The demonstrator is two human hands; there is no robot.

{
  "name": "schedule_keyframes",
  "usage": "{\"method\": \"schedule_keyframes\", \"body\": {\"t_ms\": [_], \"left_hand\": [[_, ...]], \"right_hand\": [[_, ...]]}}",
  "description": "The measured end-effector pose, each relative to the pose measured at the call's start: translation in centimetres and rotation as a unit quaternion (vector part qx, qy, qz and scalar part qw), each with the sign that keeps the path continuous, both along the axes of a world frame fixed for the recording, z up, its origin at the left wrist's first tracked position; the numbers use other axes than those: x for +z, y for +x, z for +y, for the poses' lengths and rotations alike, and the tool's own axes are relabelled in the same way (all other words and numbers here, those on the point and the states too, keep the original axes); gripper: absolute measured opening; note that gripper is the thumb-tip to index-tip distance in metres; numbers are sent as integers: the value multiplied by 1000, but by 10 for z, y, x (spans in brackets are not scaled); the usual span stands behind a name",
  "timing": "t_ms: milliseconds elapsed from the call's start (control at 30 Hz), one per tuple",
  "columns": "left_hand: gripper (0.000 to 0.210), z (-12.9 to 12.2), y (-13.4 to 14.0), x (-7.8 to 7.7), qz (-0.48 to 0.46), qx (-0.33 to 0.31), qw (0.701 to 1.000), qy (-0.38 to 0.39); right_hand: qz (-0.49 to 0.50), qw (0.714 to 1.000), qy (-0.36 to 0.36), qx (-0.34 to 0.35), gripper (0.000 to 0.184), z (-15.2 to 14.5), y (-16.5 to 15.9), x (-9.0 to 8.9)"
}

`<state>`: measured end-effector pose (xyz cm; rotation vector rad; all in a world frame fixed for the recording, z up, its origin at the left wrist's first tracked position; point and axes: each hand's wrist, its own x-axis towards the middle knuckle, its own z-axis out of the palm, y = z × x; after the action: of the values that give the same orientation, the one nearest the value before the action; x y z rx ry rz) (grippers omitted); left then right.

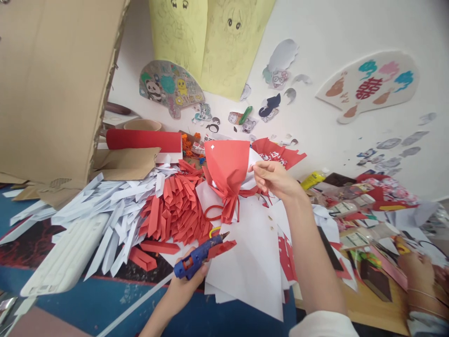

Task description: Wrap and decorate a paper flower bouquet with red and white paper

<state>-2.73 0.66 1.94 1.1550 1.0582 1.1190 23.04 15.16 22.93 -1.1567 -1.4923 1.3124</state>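
Head view, left to right: at nine o'clock lies the heap of folded white paper strips (pixel 105 210), with the pile of folded red paper strips (pixel 171 210) beside it. Your left hand (pixel 184 281) is closed around the blue hot-glue gun (pixel 199 255), its nozzle aimed toward one o'clock, just over white sheets (pixel 252 262); a drip could stick them together. Your right hand (pixel 273 179) pinches the red paper cone (pixel 226 173) at its right edge; a loose pinch lets it unroll, and the hot tip could burn your fingers.
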Motion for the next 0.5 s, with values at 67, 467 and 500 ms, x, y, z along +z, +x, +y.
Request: {"method": "schedule_keyframes", "body": {"t_ms": [67,467,500], "left_hand": [[37,0,-1,-3,3,-5,1000,-9],[39,-2,1,-2,14,10,1000,-9],[39,-2,1,-3,16,8,1000,-5]], "right_hand": [[33,999,1,22,37,-11,-5,0],[79,996,17,40,29,-35,-12,1],[80,996,17,38,28,-37,-12,1]]}}
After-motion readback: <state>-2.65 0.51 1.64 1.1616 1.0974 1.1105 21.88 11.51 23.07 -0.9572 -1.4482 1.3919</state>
